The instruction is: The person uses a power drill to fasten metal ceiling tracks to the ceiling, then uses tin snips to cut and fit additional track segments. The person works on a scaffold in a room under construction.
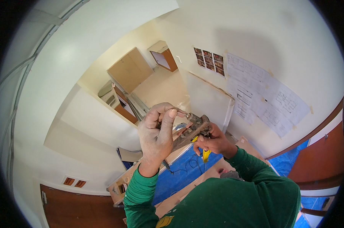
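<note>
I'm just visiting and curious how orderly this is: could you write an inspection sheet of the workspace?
Surface: blue sheeting, partly hidden by the green left sleeve.
Job's things: dusty drill-like tool, slim metal piece at its nose.
Clutter: tan panel leaning beyond the wall opening.
Hands: left hand pinches the metal piece; right hand grips the tool.
Cables: dark cord, looped on the sheeting.
Surroundings: drawings taped to the white wall; brown door.
</note>
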### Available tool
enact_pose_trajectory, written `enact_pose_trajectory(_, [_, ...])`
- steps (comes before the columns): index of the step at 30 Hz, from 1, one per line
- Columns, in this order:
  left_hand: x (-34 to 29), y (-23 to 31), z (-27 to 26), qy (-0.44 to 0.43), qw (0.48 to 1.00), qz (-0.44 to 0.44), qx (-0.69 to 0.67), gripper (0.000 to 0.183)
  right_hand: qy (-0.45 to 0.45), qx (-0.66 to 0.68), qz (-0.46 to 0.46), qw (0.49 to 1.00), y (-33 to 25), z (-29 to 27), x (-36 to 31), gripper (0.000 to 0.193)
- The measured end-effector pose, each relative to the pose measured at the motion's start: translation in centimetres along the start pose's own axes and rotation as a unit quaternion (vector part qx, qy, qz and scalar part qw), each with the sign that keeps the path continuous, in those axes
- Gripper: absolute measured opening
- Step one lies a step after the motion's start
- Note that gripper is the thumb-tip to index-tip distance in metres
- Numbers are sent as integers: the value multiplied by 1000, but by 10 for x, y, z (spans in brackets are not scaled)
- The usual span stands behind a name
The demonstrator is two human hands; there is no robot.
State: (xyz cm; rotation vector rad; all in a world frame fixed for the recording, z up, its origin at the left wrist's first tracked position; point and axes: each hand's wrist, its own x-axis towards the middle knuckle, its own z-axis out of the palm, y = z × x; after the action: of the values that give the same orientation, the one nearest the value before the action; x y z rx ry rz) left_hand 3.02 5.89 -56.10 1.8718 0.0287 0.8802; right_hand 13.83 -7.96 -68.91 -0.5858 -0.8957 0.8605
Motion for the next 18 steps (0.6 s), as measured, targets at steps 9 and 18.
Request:
enact_pose_trajectory(9, [-9, -7, 6, 14, 1000, 26, -9, 21, 33, -115, -4, 993, -15, 13, 0, 25])
enact_pose_trajectory(18, [10, 24, -16, -26, 996, -85, 21, 26, -8, -164, -50, 985, -20, 25, 8, 43])
